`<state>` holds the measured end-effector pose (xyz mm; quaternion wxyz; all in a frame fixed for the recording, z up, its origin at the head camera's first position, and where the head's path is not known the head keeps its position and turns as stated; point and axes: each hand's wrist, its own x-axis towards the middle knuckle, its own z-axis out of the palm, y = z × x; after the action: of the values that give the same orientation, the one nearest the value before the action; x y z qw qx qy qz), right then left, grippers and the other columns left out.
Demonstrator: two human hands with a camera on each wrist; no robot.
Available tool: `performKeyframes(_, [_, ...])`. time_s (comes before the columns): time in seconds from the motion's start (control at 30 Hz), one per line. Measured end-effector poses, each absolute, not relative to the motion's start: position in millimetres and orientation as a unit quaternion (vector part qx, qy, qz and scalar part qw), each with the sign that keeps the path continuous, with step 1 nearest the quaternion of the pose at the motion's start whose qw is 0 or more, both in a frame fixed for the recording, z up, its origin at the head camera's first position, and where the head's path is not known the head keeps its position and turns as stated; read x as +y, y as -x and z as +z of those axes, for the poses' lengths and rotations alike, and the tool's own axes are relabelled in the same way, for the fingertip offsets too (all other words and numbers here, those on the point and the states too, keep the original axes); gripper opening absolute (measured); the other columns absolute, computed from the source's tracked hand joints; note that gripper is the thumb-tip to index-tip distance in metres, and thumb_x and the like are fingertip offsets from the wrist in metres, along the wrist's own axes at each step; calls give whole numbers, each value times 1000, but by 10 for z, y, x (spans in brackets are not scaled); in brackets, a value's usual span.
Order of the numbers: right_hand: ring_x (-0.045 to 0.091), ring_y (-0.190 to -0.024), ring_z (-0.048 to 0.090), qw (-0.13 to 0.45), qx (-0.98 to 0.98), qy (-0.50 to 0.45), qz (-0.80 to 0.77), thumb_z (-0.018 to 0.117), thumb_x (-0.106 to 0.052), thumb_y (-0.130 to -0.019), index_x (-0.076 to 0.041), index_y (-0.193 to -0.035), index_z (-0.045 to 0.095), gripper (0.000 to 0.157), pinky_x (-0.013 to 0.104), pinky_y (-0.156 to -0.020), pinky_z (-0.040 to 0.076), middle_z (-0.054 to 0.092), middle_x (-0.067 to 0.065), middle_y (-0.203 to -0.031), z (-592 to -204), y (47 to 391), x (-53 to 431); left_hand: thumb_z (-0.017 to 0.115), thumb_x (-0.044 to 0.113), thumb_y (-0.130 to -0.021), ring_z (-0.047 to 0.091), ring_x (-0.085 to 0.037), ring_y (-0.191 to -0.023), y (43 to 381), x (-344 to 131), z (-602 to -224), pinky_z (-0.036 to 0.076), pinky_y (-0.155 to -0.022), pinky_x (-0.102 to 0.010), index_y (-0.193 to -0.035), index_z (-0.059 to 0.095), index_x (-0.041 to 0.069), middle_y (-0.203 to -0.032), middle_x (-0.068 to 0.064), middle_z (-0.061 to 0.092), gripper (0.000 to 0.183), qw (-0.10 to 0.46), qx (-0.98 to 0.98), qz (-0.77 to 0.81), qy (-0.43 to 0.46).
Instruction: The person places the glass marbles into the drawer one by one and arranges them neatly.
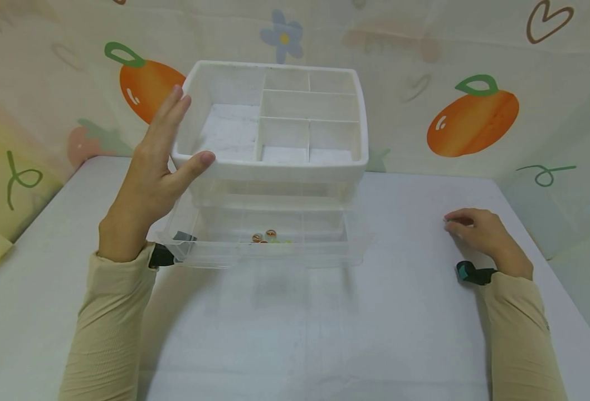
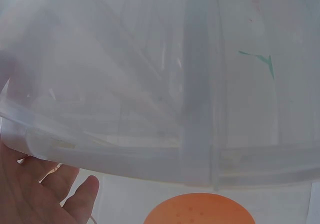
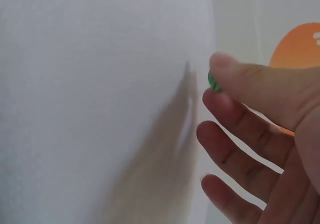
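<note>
A white storage box [image 1: 271,171] stands mid-table, its top tray divided into several compartments. Its clear drawer [image 1: 274,255] is pulled out at the front, with several marbles [image 1: 271,234] inside, some with reddish swirls. My left hand [image 1: 146,175] rests against the box's upper left corner, fingers fairly straight along the side and thumb at the front rim. In the left wrist view the box's translucent side fills most of the picture. To the right, my right hand [image 1: 482,236] pinches a small green marble [image 3: 214,81] between thumb and index finger, over the tabletop.
A white cloth [image 1: 400,323] covers the table. Behind it hangs a backdrop [image 1: 400,61] printed with orange fruits and hearts, close behind the box. Dark wrist straps with cameras [image 1: 467,272] sit on both wrists.
</note>
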<state>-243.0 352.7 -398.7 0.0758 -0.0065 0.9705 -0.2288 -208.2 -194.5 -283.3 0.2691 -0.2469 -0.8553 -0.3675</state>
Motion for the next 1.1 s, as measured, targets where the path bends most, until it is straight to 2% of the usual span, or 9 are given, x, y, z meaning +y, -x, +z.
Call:
performKeyframes(0.37, [44,-114,52,67,969,21,-235,53,-35,-103,5,-130,57,48,62,-98,46,57,31,-129,-3918,2416,3501,64,43,-95,18,-12,-154,2082,-1941,-2842,15,-126,-35,-157,29,15,-167,5,18,76,271,-854,-368,249])
performKeyframes(0.8, [44,-113,55,56,971,46,-227,59,-28,-100,5,-127,60,42,60,-94,47,64,29,-119,-3861,2421,3455,62,46,-95,18,-13,-154,2091,-1939,-2838,15,-126,-35,-157,29,15,-167,4,18,77,274,-853,-366,253])
performKeyframes(1.1, [46,-114,53,42,971,63,-226,59,-23,-100,5,-126,61,38,62,-97,44,64,30,-118,-3770,2408,3395,63,44,-96,18,-13,-154,2087,-1933,-2832,14,-126,-36,-157,29,16,-167,6,17,76,269,-855,-368,249])
